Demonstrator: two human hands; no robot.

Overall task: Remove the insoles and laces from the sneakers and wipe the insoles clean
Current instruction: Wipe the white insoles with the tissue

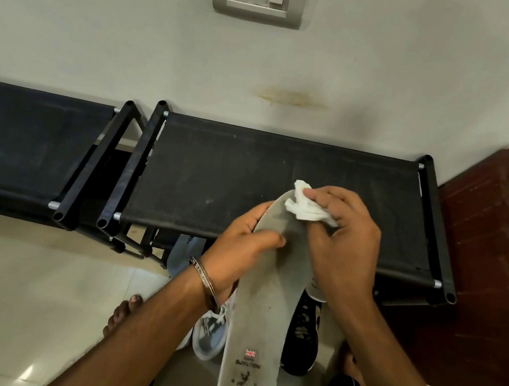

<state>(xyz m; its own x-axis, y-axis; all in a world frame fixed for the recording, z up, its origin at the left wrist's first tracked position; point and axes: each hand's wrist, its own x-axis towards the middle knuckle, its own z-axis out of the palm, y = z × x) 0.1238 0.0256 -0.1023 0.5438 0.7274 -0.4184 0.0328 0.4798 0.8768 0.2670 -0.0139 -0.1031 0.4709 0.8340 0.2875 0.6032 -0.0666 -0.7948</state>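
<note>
**Insole wipe in progress: one insole out, in hand**

- Insole: grey, lower centre of frame, heel end nearest the camera, toe end raised toward mid-frame; dark soiling shows along its middle, so cleaning judged unfinished
- Left hand: centre frame, fingers curled round the insole's left edge, thumb on its face
- Right hand: centre right, fingers closed on a crumpled white cloth pressed at the toe end
- Sneakers: pale one and dark one on the floor behind the insole; the pale one looks still laced, second insole unseen
- Black rack: mid-frame, against the wall
</note>
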